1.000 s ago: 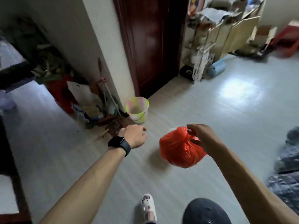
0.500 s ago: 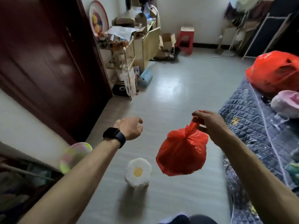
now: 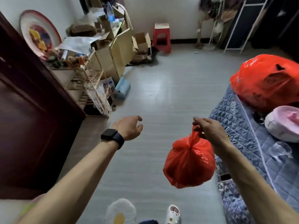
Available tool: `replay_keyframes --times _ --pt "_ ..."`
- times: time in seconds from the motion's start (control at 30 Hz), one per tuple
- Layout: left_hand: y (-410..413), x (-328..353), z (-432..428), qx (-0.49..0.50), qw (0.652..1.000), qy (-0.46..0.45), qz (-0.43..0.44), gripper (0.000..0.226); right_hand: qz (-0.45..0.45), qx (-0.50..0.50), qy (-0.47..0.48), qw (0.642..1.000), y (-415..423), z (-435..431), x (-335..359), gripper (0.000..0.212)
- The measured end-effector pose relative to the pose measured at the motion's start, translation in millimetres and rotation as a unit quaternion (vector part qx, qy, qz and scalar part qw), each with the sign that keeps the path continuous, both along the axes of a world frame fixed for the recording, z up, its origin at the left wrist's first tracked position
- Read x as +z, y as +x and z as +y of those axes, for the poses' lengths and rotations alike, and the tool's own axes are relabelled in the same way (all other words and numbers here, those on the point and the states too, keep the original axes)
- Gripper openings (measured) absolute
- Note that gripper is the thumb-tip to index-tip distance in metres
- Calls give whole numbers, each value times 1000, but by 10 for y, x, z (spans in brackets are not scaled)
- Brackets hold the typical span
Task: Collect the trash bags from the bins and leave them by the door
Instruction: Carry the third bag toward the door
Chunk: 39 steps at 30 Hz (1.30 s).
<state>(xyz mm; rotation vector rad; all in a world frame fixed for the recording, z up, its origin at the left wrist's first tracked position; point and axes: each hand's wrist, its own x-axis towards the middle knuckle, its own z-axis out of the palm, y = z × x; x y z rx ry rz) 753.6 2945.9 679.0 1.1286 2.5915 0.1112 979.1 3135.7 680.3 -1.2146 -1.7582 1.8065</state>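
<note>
While we hold our right hand out over the floor, its thumb and fingers pinch the twisted neck of the small red trash bag. The bag hangs straight down from that pinch. Its knot sits just under our knuckles, and its full, rounded body hangs lower and a little to the left of the wrist, clear of the floor. It hangs just beside the edge of the blue quilted bed, though we cannot tell whether it brushes the quilt.

Our left hand, with a dark watch on the wrist, reaches forward with the fingers loosely bent and nothing in them. The dark wooden door is close on our left. A larger red bag lies on the bed, well apart from the one we carry.

Half a second ago the grip was the same, with the bag hanging under the right hand and the left hand empty. The white flower-shaped mat, which then lay mid-floor between our arms, now sits at the bottom edge beside our white slipper. The red stool and the cardboard boxes by the far wall look nearer. A second ago we were facing the wall corner with the pastel bin, which no longer shows clearly.
</note>
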Motion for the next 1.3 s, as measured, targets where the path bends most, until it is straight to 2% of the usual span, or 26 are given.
replay_keyframes --times 0.17,0.37,0.67,0.93,1.17,1.3 --pt "-804 67 952 6 999 17 35 44 -2 -27 -8 1000 -678 1013 -57 24" --pt "-1920 -69 2126 2 999 30 16 44 -7 -62 -2 998 -1612 2205 -11 21" --pt "-3717 -32 4606 -54 998 41 -1 44 17 -180 -10 983 -3052 4306 279 20" --pt "-4521 -147 7023 -150 988 15 18 44 29 -240 -19 970 -3783 6236 56 21" --pt "-4822 61 9243 -216 975 13 53 44 22 -283 -26 958 -4129 8063 5 19" --pt "-4940 152 10285 -256 966 15 44 43 20 -317 -26 948 -4193 8964 117 19"
